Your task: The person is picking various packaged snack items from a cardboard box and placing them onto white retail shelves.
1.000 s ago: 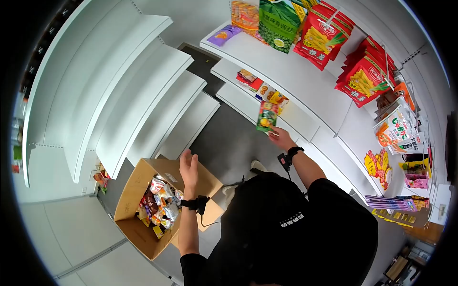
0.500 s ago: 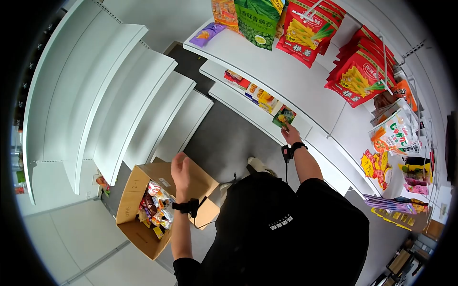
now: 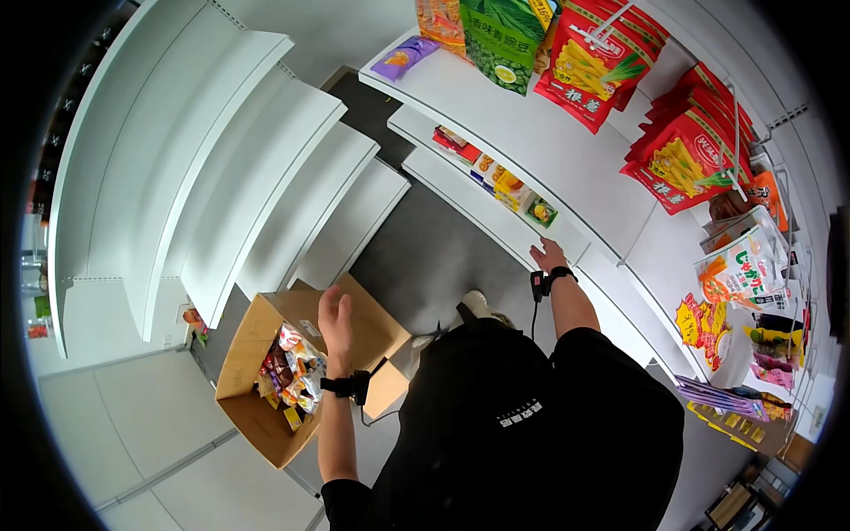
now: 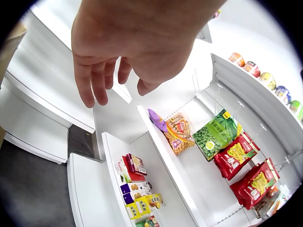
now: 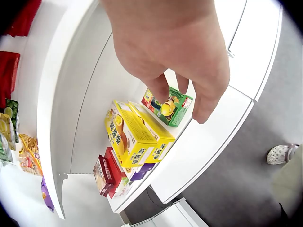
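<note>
A green box [image 3: 541,211] stands on a lower white shelf at the end of a row of boxes. My right hand [image 3: 551,257] is just off it with nothing held. In the right wrist view the fingers of my right hand [image 5: 175,56] hang apart in front of the green box [image 5: 171,107], beside yellow boxes [image 5: 130,137]. My left hand [image 3: 336,320] hangs above the edge of the cardboard box [image 3: 239,354], empty. The left wrist view shows my left hand [image 4: 132,42] with loosely bent fingers.
Packaged snacks [image 3: 290,376] fill part of the cardboard box. Stepped white shelves [image 3: 266,186] stand at the left. Red snack bags [image 3: 591,64] hang above the right shelving, beside a green bag [image 3: 505,40]. A shoe [image 3: 475,303] is on the grey floor.
My right hand moved the green box right onto the lower shelf, let it go and drew back a little. My left hand shifted slightly left and down.
</note>
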`<state>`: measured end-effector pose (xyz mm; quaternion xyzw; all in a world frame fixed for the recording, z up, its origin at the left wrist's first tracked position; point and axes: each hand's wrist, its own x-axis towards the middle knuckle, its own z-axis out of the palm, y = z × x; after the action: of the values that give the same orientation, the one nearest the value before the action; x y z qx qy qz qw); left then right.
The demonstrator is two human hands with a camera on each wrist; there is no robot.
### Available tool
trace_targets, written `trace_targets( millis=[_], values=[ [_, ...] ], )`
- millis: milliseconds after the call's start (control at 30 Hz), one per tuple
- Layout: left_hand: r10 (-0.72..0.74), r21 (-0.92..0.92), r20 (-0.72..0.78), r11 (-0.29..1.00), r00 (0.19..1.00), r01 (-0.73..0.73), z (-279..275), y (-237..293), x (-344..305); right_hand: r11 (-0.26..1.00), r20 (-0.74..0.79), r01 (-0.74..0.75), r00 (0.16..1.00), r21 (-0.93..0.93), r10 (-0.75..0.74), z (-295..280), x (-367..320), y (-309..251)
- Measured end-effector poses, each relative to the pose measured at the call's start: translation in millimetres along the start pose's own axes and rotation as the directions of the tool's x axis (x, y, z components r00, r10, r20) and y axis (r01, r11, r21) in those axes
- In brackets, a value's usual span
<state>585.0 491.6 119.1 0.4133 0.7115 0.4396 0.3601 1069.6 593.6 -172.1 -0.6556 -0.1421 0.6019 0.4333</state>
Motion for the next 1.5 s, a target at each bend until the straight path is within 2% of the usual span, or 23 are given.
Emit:
trace_targets(
  millis=[100,133,200,233,267,300,333,367,400,433,467,500,567,633,700,800,967,1100,1300,1500],
  values=[
    [-0.021,-0.037,-0.021,0.999,1.000,0.021,-2,-12,0,1.000,0.075,-0.008,0.997,-0.025,0.010,9,-5,-1],
    [-0.029,-0.050,-0.018,0.998,0.999,0.028,-3,-18,0,0.988,0.041,-0.067,0.997,0.138,0.062,11,-6,-3],
    [-0.044,-0.076,-0.020,0.996,0.999,0.042,-3,-24,-1,0.878,0.004,-0.164,0.983,0.449,0.181,20,-12,-12],
    [-0.056,-0.080,-0.018,0.995,0.998,0.055,-4,-27,-2,0.993,0.015,-0.007,1.000,0.114,0.006,26,-18,-15],
    [-0.071,-0.083,-0.025,0.994,0.997,0.068,-4,-27,-4,0.958,0.096,0.175,0.983,-0.226,-0.157,20,-7,0],
    [-0.087,-0.085,-0.039,0.993,0.995,0.084,-5,-27,-6,0.777,0.237,0.365,0.930,-0.513,-0.280,17,-1,11],
    [-0.126,-0.120,-0.042,0.986,0.991,0.120,-5,-28,-9,0.731,0.258,0.407,0.913,-0.547,-0.315,23,-13,6],
    [-0.053,-0.124,-0.048,0.991,0.997,0.047,-7,-38,-10,0.990,0.224,0.118,0.966,0.073,-0.132,16,23,33],
    [-0.093,-0.171,-0.059,0.982,0.994,0.082,-7,-28,-15,0.918,0.241,-0.134,0.970,0.374,0.043,21,22,29],
    [-0.094,-0.144,-0.101,0.986,0.990,0.079,-9,-29,-18,0.693,0.250,-0.329,0.944,0.641,0.216,26,20,23],
    [-0.086,-0.069,-0.147,0.995,0.985,0.076,-13,-44,-18,0.846,0.282,-0.233,0.954,0.479,0.103,20,53,51],
    [-0.080,0.003,-0.185,0.997,0.980,0.082,-19,-60,-20,0.787,0.234,-0.321,0.945,0.526,0.229,37,35,30],
    [-0.180,-0.104,-0.154,0.981,0.972,0.165,-32,-49,-32,0.756,0.148,-0.380,0.922,0.532,0.359,74,-15,-8],
    [-0.249,-0.203,-0.188,0.956,0.950,0.211,-45,-58,-40,0.726,0.222,-0.467,0.883,0.505,0.414,89,-16,-11],
    [-0.283,-0.275,-0.225,0.936,0.932,0.218,-52,-70,-45,0.768,0.192,-0.451,0.892,0.455,0.410,114,-21,-15],
    [-0.302,-0.333,-0.315,0.923,0.900,0.193,-72,-100,-59,0.788,0.226,-0.472,0.881,0.394,0.415,157,-35,-23],
    [-0.464,-0.498,-0.299,0.821,0.834,0.278,-114,-128,-82,0.818,0.297,-0.498,0.859,0.289,0.418,246,-69,-31],
    [-0.533,-0.587,-0.292,0.755,0.794,0.291,-152,-157,-95,0.869,0.367,-0.473,0.842,0.147,0.396,327,-122,-24],
    [-0.614,-0.686,-0.257,0.659,0.746,0.307,-200,-191,-106,0.877,0.533,-0.475,0.726,-0.067,0.434,443,-205,14],
    [-0.664,-0.728,-0.219,0.599,0.715,0.334,-232,-193,-112,0.846,0.576,-0.468,0.629,-0.254,0.521,538,-291,53]
  ],
)
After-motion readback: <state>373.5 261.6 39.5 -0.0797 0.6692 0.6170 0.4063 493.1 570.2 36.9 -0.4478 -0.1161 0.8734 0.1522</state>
